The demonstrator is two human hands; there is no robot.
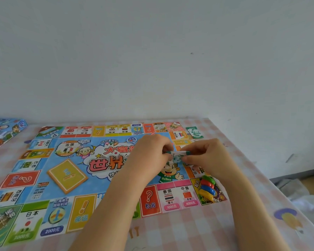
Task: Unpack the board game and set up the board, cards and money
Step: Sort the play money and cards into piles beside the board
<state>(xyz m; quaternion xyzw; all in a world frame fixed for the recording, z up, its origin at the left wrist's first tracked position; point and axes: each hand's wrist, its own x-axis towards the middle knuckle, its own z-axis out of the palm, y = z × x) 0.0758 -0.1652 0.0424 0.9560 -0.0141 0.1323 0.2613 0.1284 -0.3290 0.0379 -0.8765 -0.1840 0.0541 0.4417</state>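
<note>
**Both hands pinch a note bundle over mid-board**

The board (98, 185) lies spread flat on the checked tablecloth (188, 230), its far edge near the wall. Its near-left corner is cut off by the frame. The forearms cover a strip of the near edge and part of the centre title.

The left hand (149, 153) and right hand (205, 154) meet above the board's centre-right. Each has its fingers curled and pinches one end of a small green-and-white note bundle (178, 155). Only the bundle's middle shows btwn the fingertips and the ends are buried in the grips, so no. of notes and value can't be read. Can't tell whether a band wraps it.

The die (115, 155), white w/ dark pips, sits on the centre art just left of the left hand, apart from it. Four pawns (208, 187) (green, red, blue, yellow) lie packed side by side on the near-right corner square, close beside the right forearm. Can't tell whether they touch it.

A green note stack (194, 132) rests on the cloth just off the board's far-right corner. Its print is too small to make out.

A yellow "!" panel (67, 175) on the board's left half looks raised, w/ an orange edge. Can't tell whether it is printed art or a real card pile.

The game box (6, 132) sits at far left on the table, mostly cut off by the frame. Text on the far-row squares is blurred and unreadable. Past the table's right edge there are only blurred grey and pale shapes.
</note>
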